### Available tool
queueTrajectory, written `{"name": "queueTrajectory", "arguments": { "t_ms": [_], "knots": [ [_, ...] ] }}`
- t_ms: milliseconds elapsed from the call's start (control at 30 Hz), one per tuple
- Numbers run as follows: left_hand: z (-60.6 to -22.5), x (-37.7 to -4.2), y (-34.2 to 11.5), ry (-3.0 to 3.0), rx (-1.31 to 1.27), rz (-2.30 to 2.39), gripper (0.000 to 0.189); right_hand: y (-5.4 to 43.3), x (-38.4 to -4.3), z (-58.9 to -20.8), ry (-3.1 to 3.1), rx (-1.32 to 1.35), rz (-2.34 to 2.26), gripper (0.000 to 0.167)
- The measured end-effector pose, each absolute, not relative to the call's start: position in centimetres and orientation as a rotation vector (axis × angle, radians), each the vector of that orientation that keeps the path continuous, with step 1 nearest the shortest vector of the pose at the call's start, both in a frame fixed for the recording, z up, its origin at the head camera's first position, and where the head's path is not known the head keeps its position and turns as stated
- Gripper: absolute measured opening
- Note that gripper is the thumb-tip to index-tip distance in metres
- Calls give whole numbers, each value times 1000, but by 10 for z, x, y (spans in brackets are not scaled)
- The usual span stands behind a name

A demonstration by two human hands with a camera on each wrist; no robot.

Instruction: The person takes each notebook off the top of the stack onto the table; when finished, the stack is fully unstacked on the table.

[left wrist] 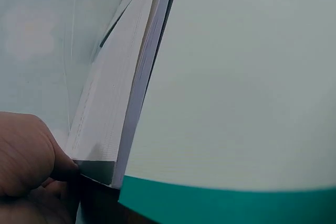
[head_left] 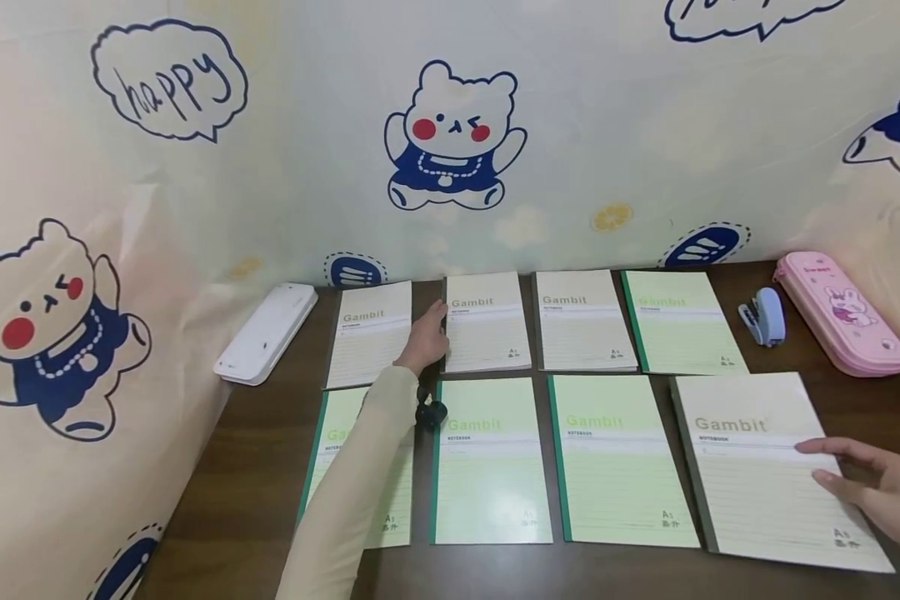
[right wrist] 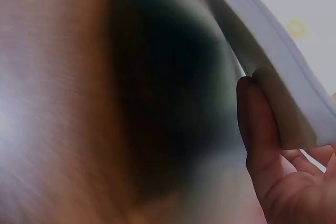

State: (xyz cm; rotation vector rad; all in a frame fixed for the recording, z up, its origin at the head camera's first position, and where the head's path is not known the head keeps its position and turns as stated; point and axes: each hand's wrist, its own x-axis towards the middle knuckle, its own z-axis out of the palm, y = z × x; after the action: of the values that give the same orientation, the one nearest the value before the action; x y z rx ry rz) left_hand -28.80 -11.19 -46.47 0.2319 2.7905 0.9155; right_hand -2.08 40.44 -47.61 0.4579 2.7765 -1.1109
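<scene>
My left hand [head_left: 426,337] reaches to the back row and touches the left edge of a white notebook [head_left: 487,329] lying flat. In the left wrist view, the hand [left wrist: 26,156] meets that notebook's dark spine [left wrist: 97,170], with a green notebook [left wrist: 236,103] large in front. At the front right, my right hand [head_left: 870,483] holds a bigger-looking white notebook [head_left: 757,500] by its right side. The right wrist view has the fingers [right wrist: 257,114] against this notebook [right wrist: 283,51], which is tilted; much of that view is blurred.
Around these lie a white notebook [head_left: 367,342] at back left, another white one [head_left: 585,333], and several green notebooks [head_left: 622,483]. A white case [head_left: 266,333] stands at far left. At back right are a blue stapler [head_left: 763,317] and a pink pencil case [head_left: 843,317]. A printed cloth hangs behind.
</scene>
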Motion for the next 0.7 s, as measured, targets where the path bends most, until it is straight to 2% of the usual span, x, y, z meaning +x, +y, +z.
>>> {"name": "queueTrajectory", "arguments": {
  "t_ms": [100,333,700],
  "knots": [
    [-466,-288,-110,2790,227,931,54,398,-20,-480,2715,424,-1062,48],
    [-467,-285,-108,2777,207,939,55,383,-20,-471,2985,292,-642,34],
    [-461,-286,-112,2779,231,910,56,365,-28,-466,3160,180,-438,31]
  ]
}}
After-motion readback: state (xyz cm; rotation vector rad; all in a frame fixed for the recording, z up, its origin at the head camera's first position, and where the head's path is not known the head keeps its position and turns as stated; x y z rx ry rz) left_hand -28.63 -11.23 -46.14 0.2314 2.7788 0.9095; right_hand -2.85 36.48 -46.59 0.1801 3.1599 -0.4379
